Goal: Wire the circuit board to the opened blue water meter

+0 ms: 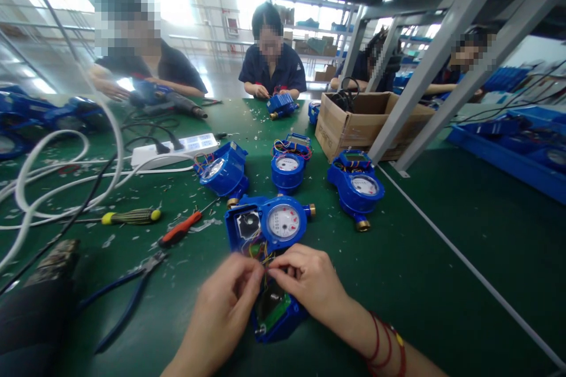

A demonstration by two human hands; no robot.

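Observation:
A blue water meter (269, 225) lies opened on the green table (420, 283) right in front of me, its white dial up and coloured wires spilling toward me. A blue cover with a green circuit board (276, 312) lies under my hands. My left hand (223, 312) and my right hand (309, 283) both pinch the thin wires (264, 256) between meter and cover, fingertips almost touching. Red cords circle my right wrist.
Three more blue meters (224, 172) (288, 165) (357, 184) stand behind. An orange screwdriver (181, 231), a green-yellow screwdriver (130, 217) and blue pliers (126, 300) lie left. White cables, a power strip (177, 150), a cardboard box (354, 123), grey struts and several seated people surround the table.

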